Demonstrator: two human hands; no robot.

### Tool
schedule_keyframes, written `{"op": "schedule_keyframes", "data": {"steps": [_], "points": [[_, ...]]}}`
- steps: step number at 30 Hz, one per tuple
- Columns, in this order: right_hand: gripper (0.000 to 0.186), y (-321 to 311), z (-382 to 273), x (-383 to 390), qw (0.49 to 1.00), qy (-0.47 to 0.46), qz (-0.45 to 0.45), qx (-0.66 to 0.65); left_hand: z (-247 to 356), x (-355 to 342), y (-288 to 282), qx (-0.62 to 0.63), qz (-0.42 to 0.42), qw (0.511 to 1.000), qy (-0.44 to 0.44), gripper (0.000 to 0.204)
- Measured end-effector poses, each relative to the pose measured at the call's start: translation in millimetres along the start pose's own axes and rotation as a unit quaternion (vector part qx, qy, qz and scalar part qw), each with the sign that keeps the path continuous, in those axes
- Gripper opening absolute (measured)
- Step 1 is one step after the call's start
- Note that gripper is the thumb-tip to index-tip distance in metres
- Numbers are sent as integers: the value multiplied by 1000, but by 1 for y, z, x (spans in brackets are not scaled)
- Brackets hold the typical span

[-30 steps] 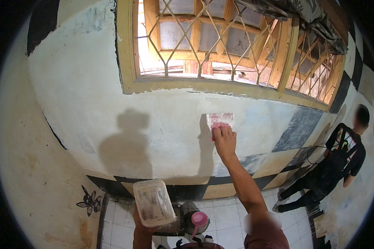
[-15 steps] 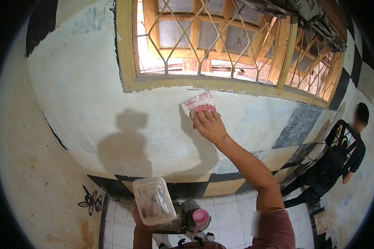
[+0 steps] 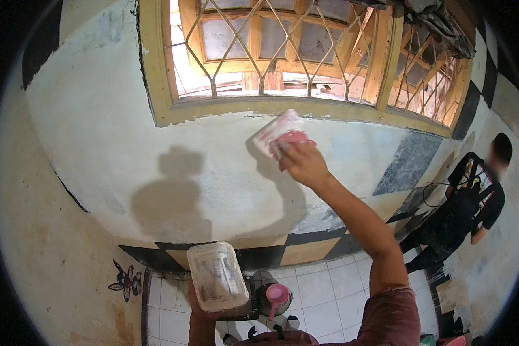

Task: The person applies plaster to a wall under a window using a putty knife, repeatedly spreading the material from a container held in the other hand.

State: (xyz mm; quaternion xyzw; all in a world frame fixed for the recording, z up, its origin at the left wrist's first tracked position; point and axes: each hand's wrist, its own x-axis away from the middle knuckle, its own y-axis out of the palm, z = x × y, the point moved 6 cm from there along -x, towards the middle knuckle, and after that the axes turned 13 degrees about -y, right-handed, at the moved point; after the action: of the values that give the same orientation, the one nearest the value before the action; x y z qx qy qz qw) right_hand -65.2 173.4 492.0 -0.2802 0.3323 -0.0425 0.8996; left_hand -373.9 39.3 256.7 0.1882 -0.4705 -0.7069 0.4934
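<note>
The pink spreader point(image 3: 275, 131) is at the pale wall point(image 3: 230, 167), just below the yellow window frame point(image 3: 225, 108). Its broad blade points up and left, the long edge slanting from lower left to upper right; white smears cover much of the pink, and the outline is blurred. The right hand point(image 3: 304, 164) has its fingers pinching the grip. The left hand point(image 3: 197, 300) bears a whitish rectangular tub point(image 3: 233, 271), streaked inside with grey and white residue; those fingers are mostly hidden, so I cannot tell how they sit. Below, a pink dipper point(image 3: 277, 294) lies over a dark round bucket point(image 3: 287, 307), contents unclear. At right stands 1 person point(image 3: 461, 213) in dark clothes.
</note>
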Motion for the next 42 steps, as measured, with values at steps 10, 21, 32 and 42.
{"op": "schedule_keyframes", "data": {"steps": [10,21,32,42], "points": [[51,11,-10,48,975,194,62,87,-7,-5,-5,31,2,999,-28,50],[23,8,24,85,779,570,250,-74,12,14,5,-128,-3,989,73,61],[30,9,37,51,769,628,118,15,10,17,-3,-40,-5,998,44,55],[33,49,4,-16,821,546,162,27,27,40,-13,84,29,995,39,53]]}}
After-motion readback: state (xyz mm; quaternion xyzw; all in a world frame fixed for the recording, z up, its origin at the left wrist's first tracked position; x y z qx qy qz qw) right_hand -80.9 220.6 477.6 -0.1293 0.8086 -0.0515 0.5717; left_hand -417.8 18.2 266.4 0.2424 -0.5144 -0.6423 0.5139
